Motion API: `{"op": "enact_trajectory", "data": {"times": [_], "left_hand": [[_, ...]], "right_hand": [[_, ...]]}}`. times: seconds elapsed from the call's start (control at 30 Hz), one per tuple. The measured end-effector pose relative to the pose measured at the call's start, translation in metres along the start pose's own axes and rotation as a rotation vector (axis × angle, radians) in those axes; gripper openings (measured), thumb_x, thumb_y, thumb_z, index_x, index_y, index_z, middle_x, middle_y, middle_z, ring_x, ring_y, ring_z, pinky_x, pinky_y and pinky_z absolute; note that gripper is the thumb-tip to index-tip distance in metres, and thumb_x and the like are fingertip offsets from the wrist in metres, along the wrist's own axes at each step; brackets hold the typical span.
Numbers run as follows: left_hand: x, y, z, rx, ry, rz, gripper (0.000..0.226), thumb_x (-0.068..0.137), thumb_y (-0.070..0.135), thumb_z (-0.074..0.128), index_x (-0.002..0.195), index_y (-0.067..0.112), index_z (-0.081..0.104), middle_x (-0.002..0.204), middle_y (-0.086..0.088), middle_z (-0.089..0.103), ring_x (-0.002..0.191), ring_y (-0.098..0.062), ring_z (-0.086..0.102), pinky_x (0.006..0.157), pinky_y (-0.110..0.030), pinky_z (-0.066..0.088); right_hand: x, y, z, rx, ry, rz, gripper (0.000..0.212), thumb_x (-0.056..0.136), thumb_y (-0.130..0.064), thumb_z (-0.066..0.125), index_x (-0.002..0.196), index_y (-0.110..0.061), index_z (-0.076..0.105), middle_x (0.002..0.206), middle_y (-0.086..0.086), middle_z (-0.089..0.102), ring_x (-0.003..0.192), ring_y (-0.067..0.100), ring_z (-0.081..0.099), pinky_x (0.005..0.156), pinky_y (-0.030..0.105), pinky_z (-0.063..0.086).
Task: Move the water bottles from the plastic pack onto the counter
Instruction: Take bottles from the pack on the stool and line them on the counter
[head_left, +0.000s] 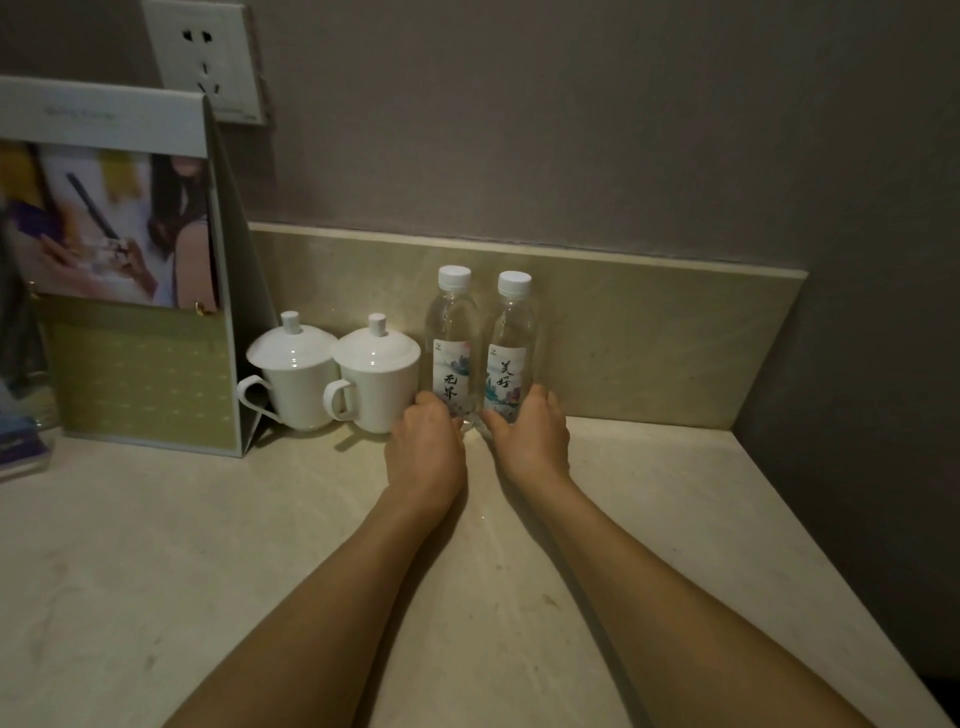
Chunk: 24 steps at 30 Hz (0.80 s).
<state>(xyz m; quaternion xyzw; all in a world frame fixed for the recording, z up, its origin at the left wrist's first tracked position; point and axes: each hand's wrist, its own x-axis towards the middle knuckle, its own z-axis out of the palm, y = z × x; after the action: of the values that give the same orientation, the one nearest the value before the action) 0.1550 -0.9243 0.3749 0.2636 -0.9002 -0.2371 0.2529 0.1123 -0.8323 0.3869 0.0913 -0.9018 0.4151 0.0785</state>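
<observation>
A: Starting at the far left edge, there's a clear holder with something purple in it, partly cut off by the frame. Just beside it stands a tall folded display card with a photo on its upper face and a green patterned lower panel.

B: And above that card, on the grey wall, a white power socket. Moving right along the counter, what have we got?

A: Two white lidded cups. The left cup sits right against the card's foot, and the right cup touches it, handles pointing left.

B: Now the action. The left hand is down at the base of the left water bottle, which stands upright on the counter just beside the right cup.

A: Its fingers are curled round the bottle's lower part, knuckles facing us; it looks like a grip, though the fingertips are hidden behind the bottle.

B: Next door, the right water bottle, also upright, white cap on, close beside its twin, both near the pale stone backsplash.

A: The right hand wraps that one low down, thumb on the near left side, fingers closed around the right side of the label.

B: Both forearms run bare down to the bottom of the frame. Further right the counter is bare out to the corner wall.
</observation>
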Motion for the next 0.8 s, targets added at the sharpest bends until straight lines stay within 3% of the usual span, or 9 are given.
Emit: {"op": "enact_trajectory", "data": {"times": [0.3, 0.47, 0.8], "left_hand": [[0.001, -0.001, -0.001, 0.010, -0.007, 0.011, 0.021, 0.097, 0.023, 0.060, 0.108, 0.005, 0.056, 0.108, -0.017, 0.068, 0.100, -0.035, 0.065, 0.067, -0.036, 0.041], [0.002, -0.001, -0.003, 0.036, -0.032, 0.018, 0.022, 0.098, 0.021, 0.058, 0.111, 0.004, 0.055, 0.110, -0.017, 0.068, 0.103, -0.036, 0.065, 0.076, -0.043, 0.051], [0.012, 0.000, -0.011, 0.301, -0.098, 0.147, 0.020, 0.100, 0.016, 0.054, 0.114, 0.003, 0.060, 0.112, -0.014, 0.065, 0.103, -0.031, 0.065, 0.077, -0.037, 0.052]], "right_hand": [[-0.001, -0.001, 0.002, 0.000, 0.014, 0.010, 0.047, 0.088, -0.038, 0.065, 0.122, -0.010, 0.048, 0.124, 0.008, 0.050, 0.113, 0.028, 0.053, 0.084, 0.042, 0.047], [0.000, -0.002, 0.001, 0.007, 0.012, 0.026, 0.048, 0.087, -0.039, 0.066, 0.122, -0.010, 0.048, 0.124, 0.008, 0.050, 0.113, 0.029, 0.054, 0.084, 0.042, 0.047], [-0.001, -0.003, 0.002, 0.008, 0.012, 0.031, 0.047, 0.088, -0.039, 0.066, 0.123, -0.011, 0.048, 0.124, 0.008, 0.051, 0.113, 0.027, 0.053, 0.085, 0.042, 0.047]]}}
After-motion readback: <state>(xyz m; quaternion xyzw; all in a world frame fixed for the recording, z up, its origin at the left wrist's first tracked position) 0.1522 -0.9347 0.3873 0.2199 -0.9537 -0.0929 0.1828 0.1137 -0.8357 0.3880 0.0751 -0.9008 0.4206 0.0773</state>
